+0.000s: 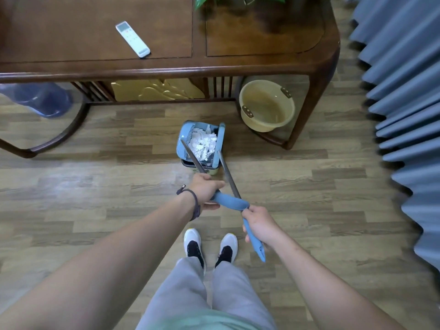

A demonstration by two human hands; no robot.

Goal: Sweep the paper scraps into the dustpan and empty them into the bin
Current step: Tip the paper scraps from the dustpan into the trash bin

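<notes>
Wooden floor boards (pixel 95 210) are running across the whole room, and the blue dustpan (pixel 190 136) is sitting in the middle of them, tipped up over a small dark bin (pixel 190 163). White paper scraps (pixel 204 145) are lying crumpled in a heap inside the dustpan. I cannot tell if any are already in the bin. A second blue piece (pixel 221 144) is standing along the right side of the pan, on the end of its own thin pole.

Two thin dark poles are coming up from there and crossing each other near the hands. The left hand (pixel 206 190) is wrapping its fingers tight around a blue handle (pixel 229 202). The right hand (pixel 260 226) is closing its fingers around the other blue handle (pixel 256 244), which is pointing down past the wrist. A dark band (pixel 194 203) is sitting on the left wrist.

Two white and black shoes (pixel 210 246) are standing just behind the hands, with grey trousers above them.

A yellow tub (pixel 266 106) is resting under the right end of a brown wooden table (pixel 214 65), near the bin. A white remote (pixel 132 39) is lying on the tabletop. Green leaves (pixel 207 0) are peeking in at the top. A blue water bottle (pixel 40 98) is showing under the table's left side. Blue curtains (pixel 404 91) are hanging along the right.
</notes>
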